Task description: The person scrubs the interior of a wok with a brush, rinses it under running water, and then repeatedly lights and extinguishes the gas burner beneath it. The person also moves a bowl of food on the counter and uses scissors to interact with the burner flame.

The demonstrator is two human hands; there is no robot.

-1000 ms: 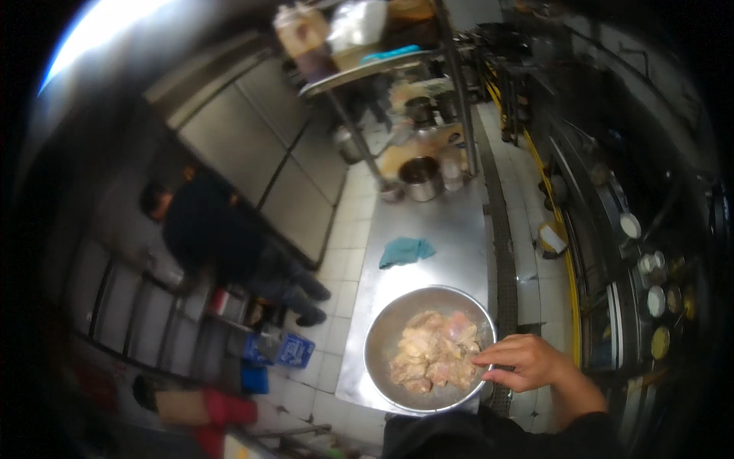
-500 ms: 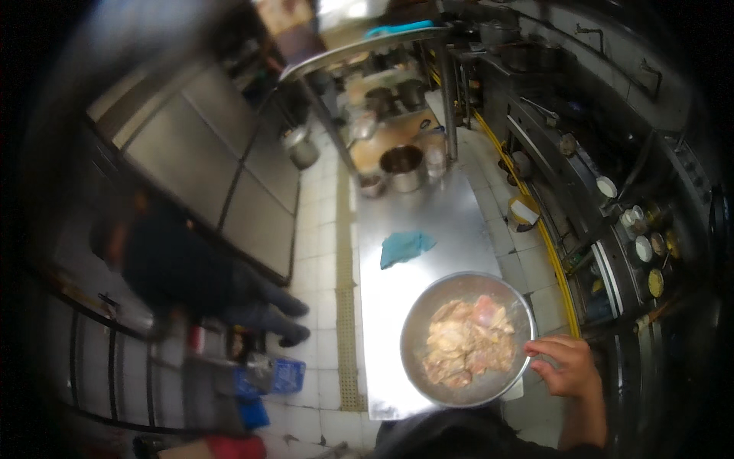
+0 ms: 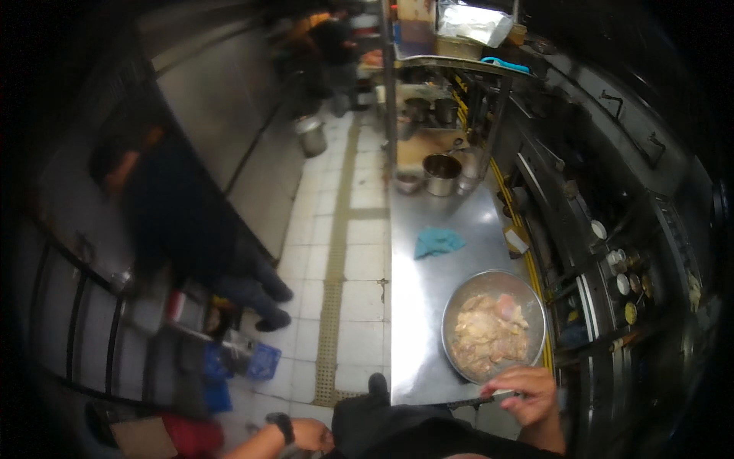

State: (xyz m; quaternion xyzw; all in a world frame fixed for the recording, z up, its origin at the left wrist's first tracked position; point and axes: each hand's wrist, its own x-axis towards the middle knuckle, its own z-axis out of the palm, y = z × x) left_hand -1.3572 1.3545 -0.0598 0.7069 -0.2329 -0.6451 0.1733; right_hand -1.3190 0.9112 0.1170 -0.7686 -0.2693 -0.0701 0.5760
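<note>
A wide metal bowl (image 3: 452, 353) of raw chicken pieces (image 3: 492, 333) stands at the near right end of the steel worktable (image 3: 417, 329). My right hand (image 3: 527, 392) is at the bowl's near rim, its fingers bent and the thumb apart from them. Nothing shows in its grasp, and I cannot tell whether the fingertips touch the rim. My left hand (image 3: 310, 434), a dark watch on its wrist, hangs low by my dark clothing with fingers curled in; nothing shows in it. Beyond the bowl lies a crumpled turquoise cloth (image 3: 439, 242).
A deep pot (image 3: 442, 183) and a small bowl (image 3: 407, 182) stand farther along the worktable, below a raised shelf (image 3: 459, 63). Stoves (image 3: 566, 199) line the right side. At left a person (image 3: 180, 206) in dark clothes bends near blue crates (image 3: 264, 361). A drain strip (image 3: 329, 336) crosses the tiles.
My view has swung left, so the table and bowl appear farther right. My right hand has shifted from the bowl's right rim to its near side. My left hand has come into view.
</note>
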